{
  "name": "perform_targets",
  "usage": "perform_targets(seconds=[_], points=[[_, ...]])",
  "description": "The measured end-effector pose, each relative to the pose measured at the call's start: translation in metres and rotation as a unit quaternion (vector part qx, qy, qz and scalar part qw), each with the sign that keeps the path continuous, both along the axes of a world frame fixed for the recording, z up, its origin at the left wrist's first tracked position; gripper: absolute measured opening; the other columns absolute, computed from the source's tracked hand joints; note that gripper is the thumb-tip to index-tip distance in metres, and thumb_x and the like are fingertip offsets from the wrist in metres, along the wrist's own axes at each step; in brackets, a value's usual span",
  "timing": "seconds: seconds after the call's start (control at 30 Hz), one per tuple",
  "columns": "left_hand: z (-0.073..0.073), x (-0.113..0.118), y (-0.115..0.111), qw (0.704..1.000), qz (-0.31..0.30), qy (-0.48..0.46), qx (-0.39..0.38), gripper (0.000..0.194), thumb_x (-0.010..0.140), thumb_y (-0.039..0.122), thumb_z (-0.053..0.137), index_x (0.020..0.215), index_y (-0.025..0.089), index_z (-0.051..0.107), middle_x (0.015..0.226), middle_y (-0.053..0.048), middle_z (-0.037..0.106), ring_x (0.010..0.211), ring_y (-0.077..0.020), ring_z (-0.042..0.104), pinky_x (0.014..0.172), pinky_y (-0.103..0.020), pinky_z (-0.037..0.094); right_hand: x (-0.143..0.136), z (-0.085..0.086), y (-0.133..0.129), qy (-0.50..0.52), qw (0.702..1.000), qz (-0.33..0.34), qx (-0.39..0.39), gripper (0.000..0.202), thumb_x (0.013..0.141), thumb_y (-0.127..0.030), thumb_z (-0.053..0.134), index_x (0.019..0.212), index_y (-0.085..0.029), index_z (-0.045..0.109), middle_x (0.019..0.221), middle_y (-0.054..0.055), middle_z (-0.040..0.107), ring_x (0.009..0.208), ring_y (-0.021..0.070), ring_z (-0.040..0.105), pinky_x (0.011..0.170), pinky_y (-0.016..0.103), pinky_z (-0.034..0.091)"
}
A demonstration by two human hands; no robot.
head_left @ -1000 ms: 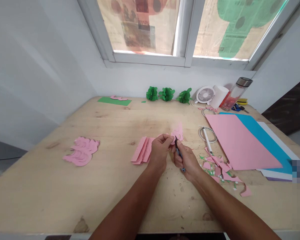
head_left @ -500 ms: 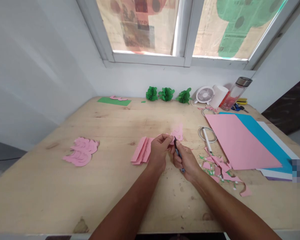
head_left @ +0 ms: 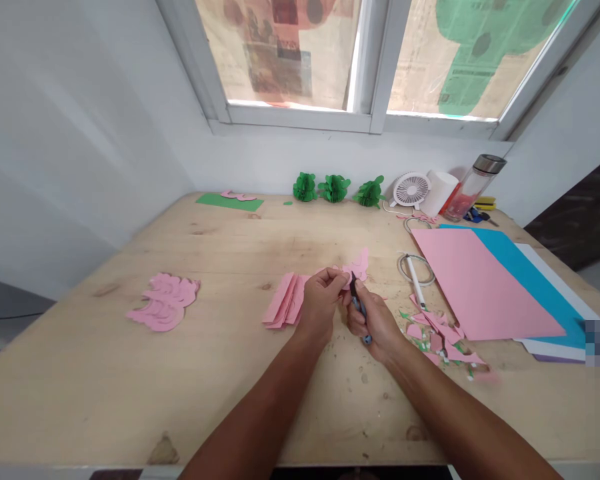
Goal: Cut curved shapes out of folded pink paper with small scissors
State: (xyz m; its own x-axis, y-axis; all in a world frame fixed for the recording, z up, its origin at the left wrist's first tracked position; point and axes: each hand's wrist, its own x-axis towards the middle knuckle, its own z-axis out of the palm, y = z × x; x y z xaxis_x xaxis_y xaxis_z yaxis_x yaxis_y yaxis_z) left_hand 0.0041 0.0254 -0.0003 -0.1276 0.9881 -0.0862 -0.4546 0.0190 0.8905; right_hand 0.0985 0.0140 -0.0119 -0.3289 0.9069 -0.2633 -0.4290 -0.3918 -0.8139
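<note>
You could read no words, brands or numbers before you. The left window covering (head_left: 325, 67) and the right window covering (head_left: 420, 73) bore what looked like faint print, too small and blurred for you to make out.

Our left hand (head_left: 319, 303) is in a closed pinch. Our right hand (head_left: 376, 325) is just beside the left hand, fingers (head_left: 357, 321) curled in a grip. Our bare forearms (head_left: 267, 393) slant inward, converging near the left hand.
</note>
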Motion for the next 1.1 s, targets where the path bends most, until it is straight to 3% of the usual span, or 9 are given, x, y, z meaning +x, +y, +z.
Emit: perform_targets(seconds=[1.1], points=[[-0.0019,0.0011,0.0002,1.0,-0.002,-0.003,-0.001,0.022,0.068,0.03,0.063,0.057,0.016,0.051,0.042,0.005,0.043,0.039,-0.0065,0.04,0.044,-0.021,0.031,-0.0007,0.0015,-0.001,-0.004,1.0,-0.006,-0.001,0.039,0.077,-0.052,0.054,0.065,-0.016,0.052,0.035,-0.011,0.031,0.028,0.0027,0.019,0.03,0.017,0.013]])
